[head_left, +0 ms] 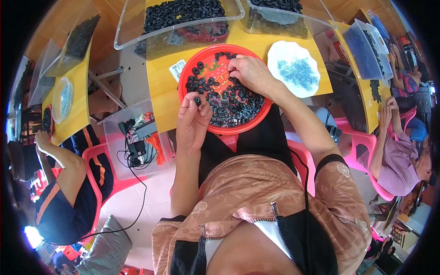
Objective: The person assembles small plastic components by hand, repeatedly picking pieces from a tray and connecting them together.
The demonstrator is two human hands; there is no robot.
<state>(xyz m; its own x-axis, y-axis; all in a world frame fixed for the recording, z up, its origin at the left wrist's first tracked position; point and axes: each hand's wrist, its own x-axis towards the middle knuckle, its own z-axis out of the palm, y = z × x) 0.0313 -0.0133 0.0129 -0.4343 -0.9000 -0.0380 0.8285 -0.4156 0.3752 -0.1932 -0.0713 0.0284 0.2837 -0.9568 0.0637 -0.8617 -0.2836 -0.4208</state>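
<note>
A small black part (197,101) with a paler, greenish centre is held up in the left hand (195,114), over the near-left edge of a round red tray (184,75). Inside, loose black pieces (194,86), some ring-like, lie scattered at left; smaller shiny greyish pieces (229,121) mingle with black ones nearer.

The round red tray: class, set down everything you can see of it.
The red tray is round, shallow and smooth, looks like plastic, and has a raised rim and a yellow and green pattern inside. It looks roughly level, partly over the yellow table, its near part above the lap. Black pieces and small shiny bits cover much of its floor. The right hand reaches inside; whether the left hand touches it is unclear.
</note>
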